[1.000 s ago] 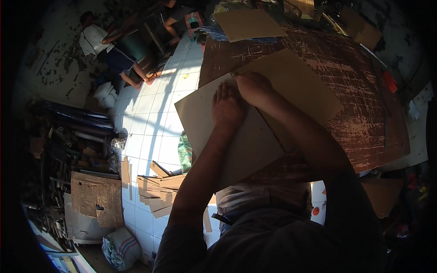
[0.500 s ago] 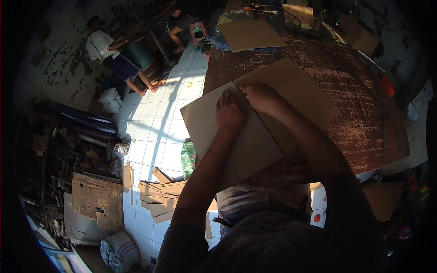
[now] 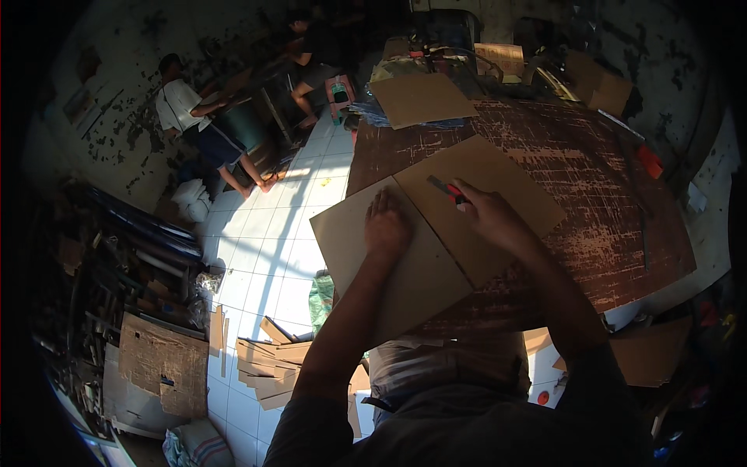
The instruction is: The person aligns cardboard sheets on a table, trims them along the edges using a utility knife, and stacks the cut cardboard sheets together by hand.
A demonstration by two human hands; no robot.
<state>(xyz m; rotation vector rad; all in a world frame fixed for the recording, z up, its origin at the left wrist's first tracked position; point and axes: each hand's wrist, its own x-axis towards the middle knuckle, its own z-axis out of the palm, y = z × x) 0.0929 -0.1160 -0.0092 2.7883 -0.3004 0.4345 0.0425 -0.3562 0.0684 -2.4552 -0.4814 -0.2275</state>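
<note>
Left hand (image 3: pixel 387 227) flat, fingers spread, pressing down on large brown cardboard sheet (image 3: pixel 436 233) lying at near-left corner of worn dark wooden tabletop (image 3: pixel 607 233). Right hand (image 3: pixel 489 218) closed around small red utility knife (image 3: pixel 447 190), blade set on a line running from far-left to near-right across the sheet, just right of the left hand. Smaller cardboard piece (image 3: pixel 420 97) at far edge.

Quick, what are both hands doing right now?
Left hand: open, pressed flat on the cardboard sheet.
Right hand: closed around a red cutter.
</note>
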